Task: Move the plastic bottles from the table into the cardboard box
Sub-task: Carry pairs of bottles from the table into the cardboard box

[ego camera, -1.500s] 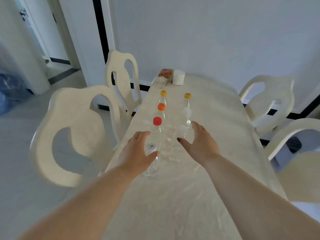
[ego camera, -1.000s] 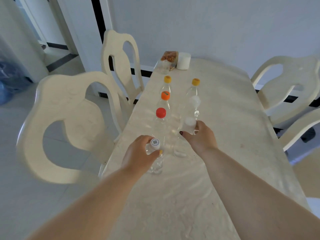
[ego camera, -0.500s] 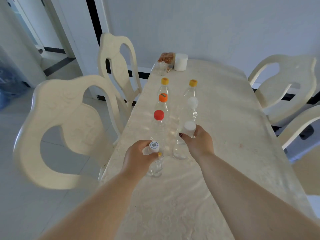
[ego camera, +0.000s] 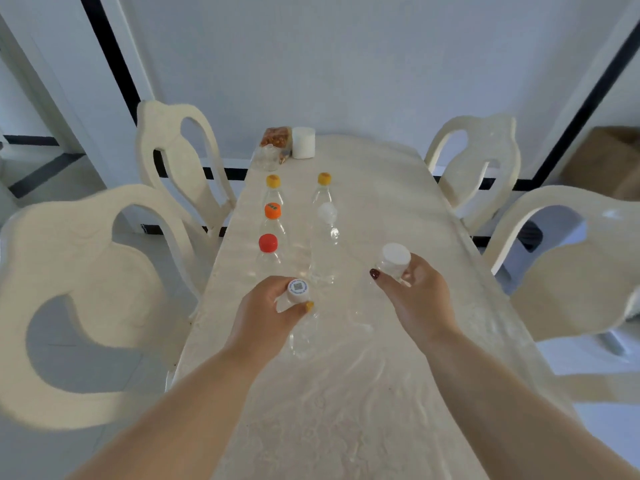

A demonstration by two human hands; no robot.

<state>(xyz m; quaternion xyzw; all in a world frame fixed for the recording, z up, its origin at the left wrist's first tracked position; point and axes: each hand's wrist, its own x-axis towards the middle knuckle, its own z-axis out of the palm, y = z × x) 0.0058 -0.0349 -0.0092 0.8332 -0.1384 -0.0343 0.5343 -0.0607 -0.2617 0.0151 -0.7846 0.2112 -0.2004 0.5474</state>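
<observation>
The left hand (ego camera: 266, 315) is gripping a clear plastic QR-capped bottle (ego camera: 300, 318) by its neck; the right hand (ego camera: 417, 299) is gripping a clear plastic white-capped bottle (ego camera: 393, 263).

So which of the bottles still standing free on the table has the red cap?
The red-capped bottle is the nearest of the three free ones in the left row, just beyond the left hand. Behind it stand the orange-capped bottle and a yellow-capped one.

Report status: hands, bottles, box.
Left hand grips QR-cap bottle; right hand grips white-cap bottle. Five bottles standing on table. Box far right, behind chairs.
</observation>
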